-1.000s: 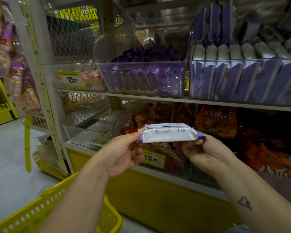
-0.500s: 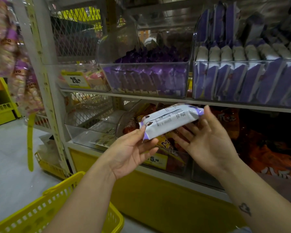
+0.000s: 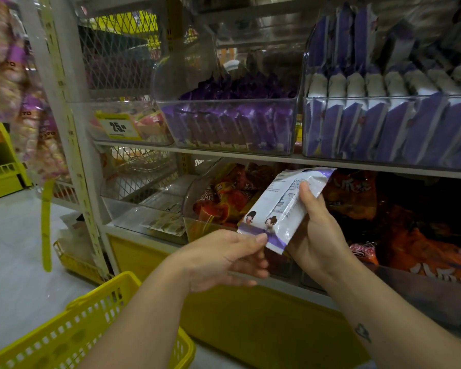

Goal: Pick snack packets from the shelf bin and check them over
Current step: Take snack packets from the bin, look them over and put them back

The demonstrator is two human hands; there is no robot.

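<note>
A white and purple snack packet [image 3: 282,206] is held tilted in front of the lower shelf, its printed back facing me. My right hand [image 3: 317,233] grips it from behind, thumb across the middle. My left hand [image 3: 224,257] pinches its lower purple corner between thumb and fingers. On the upper shelf a clear bin [image 3: 389,126] holds several matching white and purple packets standing in rows.
A second clear bin [image 3: 232,123] of purple packets stands left of the first. Orange and red snack bags [image 3: 415,235] fill the lower shelf bins. A yellow shopping basket [image 3: 91,331] hangs under my left arm. Bagged snacks [image 3: 24,102] dangle at the far left.
The packet has swung from level to steeply tilted, its right end raised. My right hand closed round it again after opening. My left hand dropped to the lower corner.
</note>
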